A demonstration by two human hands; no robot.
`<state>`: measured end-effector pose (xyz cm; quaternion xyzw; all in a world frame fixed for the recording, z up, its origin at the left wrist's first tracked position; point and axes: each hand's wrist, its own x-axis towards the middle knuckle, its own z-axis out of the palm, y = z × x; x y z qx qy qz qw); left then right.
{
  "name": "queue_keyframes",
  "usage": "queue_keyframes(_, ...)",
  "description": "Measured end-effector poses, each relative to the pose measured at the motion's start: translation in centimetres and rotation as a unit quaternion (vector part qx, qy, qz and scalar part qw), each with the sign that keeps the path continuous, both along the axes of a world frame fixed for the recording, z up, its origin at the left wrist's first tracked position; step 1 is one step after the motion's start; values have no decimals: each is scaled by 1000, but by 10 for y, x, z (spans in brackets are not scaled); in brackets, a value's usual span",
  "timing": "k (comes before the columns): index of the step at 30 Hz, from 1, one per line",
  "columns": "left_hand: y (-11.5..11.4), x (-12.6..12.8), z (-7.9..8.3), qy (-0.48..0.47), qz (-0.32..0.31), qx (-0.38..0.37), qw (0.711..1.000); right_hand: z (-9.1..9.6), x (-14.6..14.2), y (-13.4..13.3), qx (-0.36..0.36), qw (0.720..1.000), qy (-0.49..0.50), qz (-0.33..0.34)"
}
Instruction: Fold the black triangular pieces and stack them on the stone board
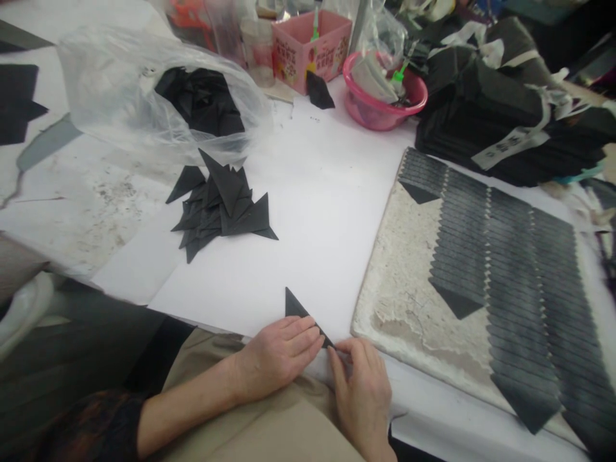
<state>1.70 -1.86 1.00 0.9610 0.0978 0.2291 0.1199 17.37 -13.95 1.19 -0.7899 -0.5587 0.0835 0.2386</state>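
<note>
A black triangular piece (294,304), like fabric or leather, lies at the front edge of the white-covered table. My left hand (282,351) rests flat across it with the fingers stretched out, hiding its middle. At the piece's lower right corner, the thumb and forefinger of my right hand (364,384) pinch its tip. Farther back sits a loose heap of similar black pieces (216,208). To the right, a pale board (389,282) carries overlapping rows of black pieces (510,256) with pointed ends.
Behind the heap lies a clear plastic bag (110,96) holding more black pieces. A pink box (293,61) and a pink basin (380,115) with tools stand at the back. Bundled black stacks (486,96) sit beyond the board.
</note>
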Motion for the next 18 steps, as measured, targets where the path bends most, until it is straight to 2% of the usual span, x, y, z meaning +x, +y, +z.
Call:
queue_keyframes(6,9,16,1,10,32,-6,999,4,-1,-1,35,998,47,22)
queue_keyframes(11,17,21,11,70,5,-144,987,10,1,3,66,987,146,8)
queue_keyframes(18,17,15,25,114,19,-281,953,18,2,9,28,963,268,21)
